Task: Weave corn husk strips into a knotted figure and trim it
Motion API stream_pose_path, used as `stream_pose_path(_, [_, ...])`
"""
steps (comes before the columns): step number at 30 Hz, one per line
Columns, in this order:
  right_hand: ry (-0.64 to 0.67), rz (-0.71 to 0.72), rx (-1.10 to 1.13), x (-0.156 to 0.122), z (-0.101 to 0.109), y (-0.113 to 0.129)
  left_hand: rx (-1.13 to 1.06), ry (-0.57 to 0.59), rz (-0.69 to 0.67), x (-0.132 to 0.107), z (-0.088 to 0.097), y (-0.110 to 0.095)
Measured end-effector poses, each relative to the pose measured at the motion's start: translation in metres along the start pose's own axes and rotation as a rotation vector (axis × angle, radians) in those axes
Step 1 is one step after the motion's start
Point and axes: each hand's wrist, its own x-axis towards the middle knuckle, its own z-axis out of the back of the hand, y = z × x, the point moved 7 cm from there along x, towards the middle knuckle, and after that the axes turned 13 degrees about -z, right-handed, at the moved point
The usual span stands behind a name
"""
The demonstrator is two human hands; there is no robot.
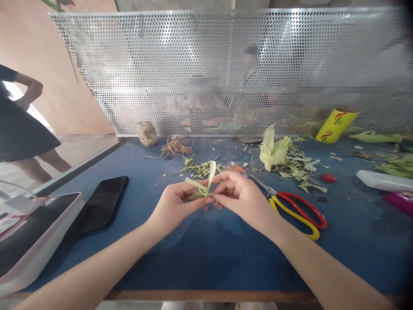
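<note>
Green husk bundle (204,190), left of the scissors (298,211), sits pinched between left hand (176,206) and right hand (240,196), one strip pointing up

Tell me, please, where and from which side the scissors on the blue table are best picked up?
Take the scissors by their red and yellow loop handles, coming from the right and near side. They lie flat on the table, shut, loops free and open upward, while the blades point away toward the right hand, which with the left hand pinches green leaf strips.
</note>
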Motion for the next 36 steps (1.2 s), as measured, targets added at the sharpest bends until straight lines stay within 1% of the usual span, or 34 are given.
stream_pose_path(2, [-0.013,0.007,-0.015,0.000,0.000,-0.002,0.030,-0.057,-0.028,0.000,0.003,0.000])
stream_pose_path(5, [-0.035,0.011,-0.040,0.000,0.002,-0.002,0.042,-0.135,-0.094,0.000,0.009,-0.006])
stream_pose_path(7, [-0.044,0.014,-0.045,-0.001,0.005,0.000,0.028,-0.147,-0.107,0.001,0.010,-0.009])
stream_pose_path(11, [-0.066,-0.002,-0.062,-0.002,0.013,0.005,0.047,-0.142,-0.073,0.004,0.012,-0.012])
stream_pose_path(13, [-0.079,-0.022,-0.104,-0.003,0.017,0.008,0.061,-0.144,-0.058,0.005,0.013,-0.012])
stream_pose_path(16, [-0.069,-0.013,-0.216,-0.005,0.015,0.011,0.027,-0.080,-0.037,0.006,0.010,-0.010])
stream_pose_path(18, [-0.032,0.014,-0.275,-0.005,0.009,0.012,0.002,-0.005,-0.019,0.005,0.005,-0.008])
stream_pose_path(20, [0.004,0.039,-0.286,-0.005,0.001,0.010,-0.011,0.053,0.015,0.003,0.000,-0.006])
stream_pose_path(23, [0.048,0.051,-0.192,-0.002,-0.010,0.005,0.005,0.083,0.062,0.001,-0.004,-0.002])
stream_pose_path(26, [0.072,0.055,-0.080,0.002,-0.017,-0.001,0.071,0.098,0.062,0.001,-0.007,-0.002])
stream_pose_path(28, [0.025,0.068,-0.069,0.003,-0.017,-0.004,0.099,0.106,0.071,0.000,-0.007,0.000])
stream_pose_path(31, [-0.113,0.093,-0.078,0.004,-0.008,-0.006,0.077,0.090,0.090,0.000,-0.006,0.003])
stream_pose_path(33, [-0.195,0.138,-0.101,0.003,-0.002,-0.004,0.022,0.075,0.087,0.000,-0.007,0.003])
stream_pose_path(36, [-0.234,0.184,-0.107,0.002,0.001,-0.001,-0.109,0.055,0.097,0.000,-0.010,0.003])
